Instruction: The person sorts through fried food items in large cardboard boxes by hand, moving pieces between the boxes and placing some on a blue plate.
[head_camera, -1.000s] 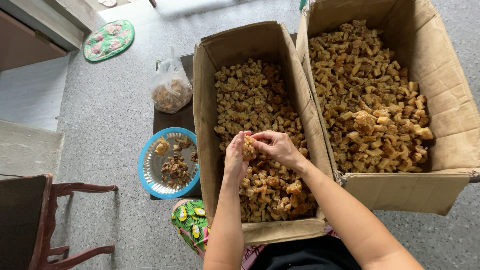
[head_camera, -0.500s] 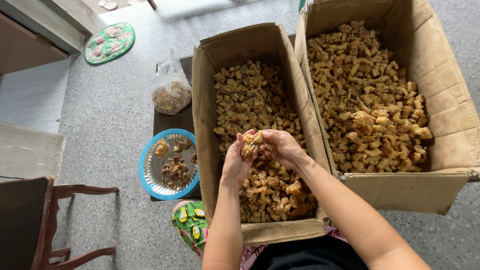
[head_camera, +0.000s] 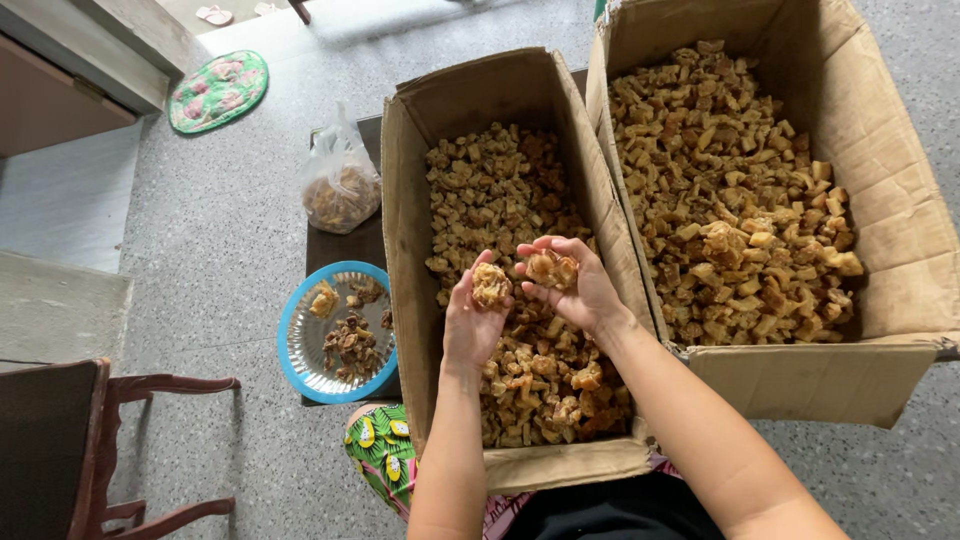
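My left hand (head_camera: 470, 320) holds a brown crispy chunk (head_camera: 490, 285) in its palm over the narrow cardboard box (head_camera: 405, 200). My right hand (head_camera: 575, 285) holds a second brown chunk (head_camera: 551, 268) just beside it, the two hands a little apart. The narrow box below them is filled with several golden-brown fried pieces (head_camera: 500, 190). A wider cardboard box (head_camera: 880, 140) to the right holds many more of the same pieces (head_camera: 730, 190).
A blue-rimmed plate (head_camera: 300, 345) with darker scraps sits on a dark low board left of the narrow box. A tied clear plastic bag (head_camera: 340, 190) of pieces stands behind it. A wooden chair (head_camera: 100, 440) is at lower left, a round green mat (head_camera: 218, 92) at upper left.
My two hands, pressed together around one clump, have drawn apart; each now holds its own piece.
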